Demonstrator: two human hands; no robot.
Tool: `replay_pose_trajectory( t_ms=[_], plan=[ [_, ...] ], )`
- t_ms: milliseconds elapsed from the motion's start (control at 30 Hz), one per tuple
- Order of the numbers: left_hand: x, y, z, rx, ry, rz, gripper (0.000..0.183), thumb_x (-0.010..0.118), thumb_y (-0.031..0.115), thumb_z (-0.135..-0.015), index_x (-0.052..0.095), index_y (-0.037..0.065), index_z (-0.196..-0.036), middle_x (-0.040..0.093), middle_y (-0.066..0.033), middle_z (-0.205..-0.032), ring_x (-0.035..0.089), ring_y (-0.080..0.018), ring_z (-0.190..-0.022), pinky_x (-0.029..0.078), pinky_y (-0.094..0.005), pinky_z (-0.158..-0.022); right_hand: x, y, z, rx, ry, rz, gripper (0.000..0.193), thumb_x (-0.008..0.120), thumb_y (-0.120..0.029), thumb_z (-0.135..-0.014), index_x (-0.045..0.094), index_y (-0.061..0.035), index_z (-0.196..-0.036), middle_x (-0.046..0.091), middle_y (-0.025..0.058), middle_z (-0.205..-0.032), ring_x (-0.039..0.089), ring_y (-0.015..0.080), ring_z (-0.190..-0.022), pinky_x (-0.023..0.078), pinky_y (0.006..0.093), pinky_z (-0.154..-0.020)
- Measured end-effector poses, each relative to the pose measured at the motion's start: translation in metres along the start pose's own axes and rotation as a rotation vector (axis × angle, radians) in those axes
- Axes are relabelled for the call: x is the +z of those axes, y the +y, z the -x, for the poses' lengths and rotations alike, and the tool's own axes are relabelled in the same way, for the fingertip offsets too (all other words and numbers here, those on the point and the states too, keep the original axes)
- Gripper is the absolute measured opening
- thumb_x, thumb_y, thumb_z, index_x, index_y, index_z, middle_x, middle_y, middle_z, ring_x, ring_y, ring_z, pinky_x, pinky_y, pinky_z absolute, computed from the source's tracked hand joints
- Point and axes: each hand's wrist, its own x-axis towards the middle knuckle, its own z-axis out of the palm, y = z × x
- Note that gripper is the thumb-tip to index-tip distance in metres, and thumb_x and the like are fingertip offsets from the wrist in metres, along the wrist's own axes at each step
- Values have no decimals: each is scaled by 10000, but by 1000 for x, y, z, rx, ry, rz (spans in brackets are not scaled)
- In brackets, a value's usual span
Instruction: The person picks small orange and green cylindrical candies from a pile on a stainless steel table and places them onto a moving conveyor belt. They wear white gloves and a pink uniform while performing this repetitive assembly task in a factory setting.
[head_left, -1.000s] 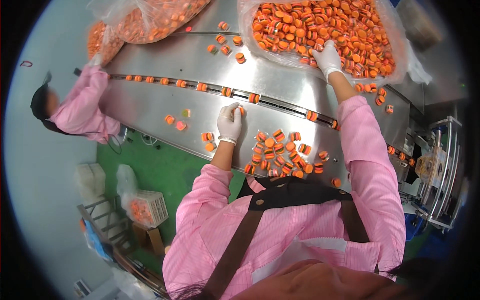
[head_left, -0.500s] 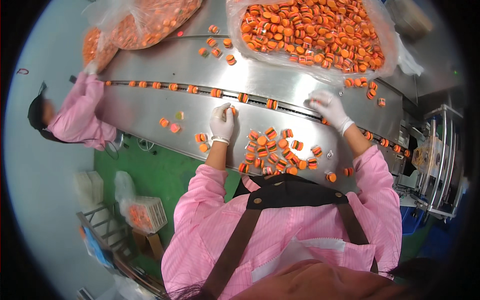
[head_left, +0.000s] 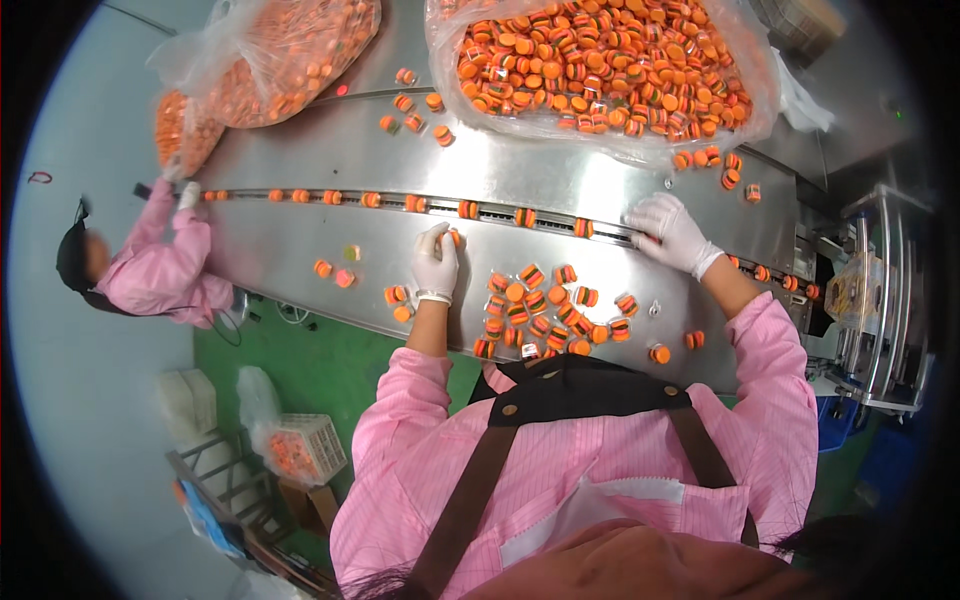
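Observation:
My left hand (head_left: 436, 262), in a white glove, is closed, pinching an orange burger-shaped candy (head_left: 454, 238) just in front of the narrow conveyor channel (head_left: 496, 215). Over the channel further right, my gloved right hand (head_left: 676, 236) curls its fingers round another burger-shaped candy, of which only an orange bit shows. Single candies with orange tops and red and green layers ride spaced along the channel, one (head_left: 583, 227) just left of my right hand. Between my forearms lies a loose pile of these candies (head_left: 540, 308), several in clear wrap.
A large open plastic bag of candies (head_left: 600, 75) lies beyond the channel, with more full bags (head_left: 290, 80) at far left. A co-worker in pink (head_left: 165, 255) works at the channel's left end. Metal machinery (head_left: 875, 300) stands at right; a white crate (head_left: 318, 445) is on the green floor.
My right hand has come down onto the channel with its candy. The candies have travelled right along the channel. One of the co-worker's hands is now at the channel's left end.

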Motion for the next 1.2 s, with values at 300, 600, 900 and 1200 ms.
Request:
replay_pose_trajectory(
  t_ms=[300,600,900,1200],
  plan=[
    [2,2,-1,12,25,34,165,594,92,-888,687,21,-1004,616,-112,-876,648,-200,-787,514,-292,-727,12,71,-114,406,190,319,447,654,-195,-807,533,-69,-1219,585,156,-1081,566,336,-1039,471,412,-908],
    [1,-2,0,39,39,-38,162,603,99,-881,691,39,-1004,621,-91,-865,614,-188,-732,494,-294,-672,25,83,-140,538,51,437,392,624,-230,-833,513,-58,-1167,623,161,-1016,633,315,-950,509,435,-796],
    [1,2,-1,-54,-7,-7,165,608,104,-865,694,46,-994,642,-125,-920,646,-246,-834,517,-333,-758,17,57,-103,617,491,-336,337,553,-163,-876,567,-18,-1180,668,106,-954,645,224,-821,506,344,-755],
    [3,-3,1,-85,-22,102,182,589,86,-881,679,30,-1029,631,-127,-941,641,-232,-866,512,-318,-793,27,9,4,462,-385,-882,304,620,-93,-855,626,-50,-1155,622,47,-1017,581,118,-934,481,260,-843]
  ],
)
